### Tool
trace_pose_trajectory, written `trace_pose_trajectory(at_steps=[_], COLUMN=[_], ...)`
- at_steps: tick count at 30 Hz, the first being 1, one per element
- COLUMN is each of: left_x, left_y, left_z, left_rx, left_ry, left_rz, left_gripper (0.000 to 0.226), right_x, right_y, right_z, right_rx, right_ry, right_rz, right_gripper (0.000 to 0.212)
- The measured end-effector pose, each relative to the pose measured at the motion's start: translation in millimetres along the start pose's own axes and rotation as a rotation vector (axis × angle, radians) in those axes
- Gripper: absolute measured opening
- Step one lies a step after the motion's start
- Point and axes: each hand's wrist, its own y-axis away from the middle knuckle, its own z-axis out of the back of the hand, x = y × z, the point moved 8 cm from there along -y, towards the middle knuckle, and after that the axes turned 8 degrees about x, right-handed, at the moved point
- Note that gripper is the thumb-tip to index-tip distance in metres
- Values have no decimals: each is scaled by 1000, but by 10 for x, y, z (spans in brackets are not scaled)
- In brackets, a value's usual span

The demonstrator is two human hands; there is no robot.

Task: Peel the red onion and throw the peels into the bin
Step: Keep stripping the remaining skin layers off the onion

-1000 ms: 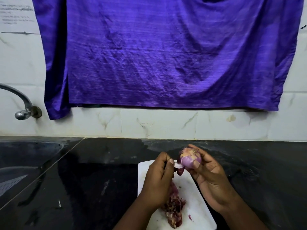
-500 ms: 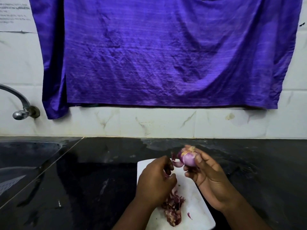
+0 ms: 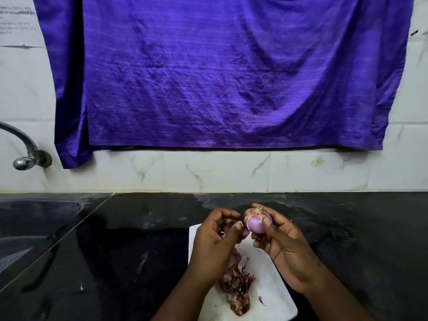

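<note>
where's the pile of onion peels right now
In the head view, the heap of dry reddish-purple onion peels lies on the white rectangular cutting board, bottom centre, below the left hand in the frame.

The glossy black stone worktop gives open passage along its back edge and across its right side. Toward the front edge, a white rectangular cutting board carries a heap of reddish-purple onion peels down its middle. Above the board's far end, the left hand and right hand crowd together around a small red onion. At the left edge, a sunken dark sink and a curved metal tap narrow the way.
</note>
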Motion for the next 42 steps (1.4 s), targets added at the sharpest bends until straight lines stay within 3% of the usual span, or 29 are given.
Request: trace_pose_trajectory(at_steps=[7, 13, 17, 20, 37, 42], left_x=[150, 167, 19, -116, -77, -89], left_y=[-51, -24, -3, 17, -16, -4], left_z=[39, 19, 73, 99, 100, 123], left_rx=[24, 36, -62, -106, -83, -122], left_ry=[-422, -615, -495, -378, -317, -322], left_rz=[-8, 25, -33, -140, -176, -157], left_gripper=[25, 20, 20, 18, 11, 22], right_x=[-48, -28, -72, -97, -114, -116], right_y=[-16, -28, -14, -15, -18, -24], right_z=[-4, -2, -28, -13, -47, -32], right_rx=[41, 30, 53, 51, 127, 115], right_ry=[-27, 34, 85, 117, 235, 212], right_rz=[0, 4, -32, -45, -43, -37], right_gripper=[83, 81, 78, 61, 66, 69])
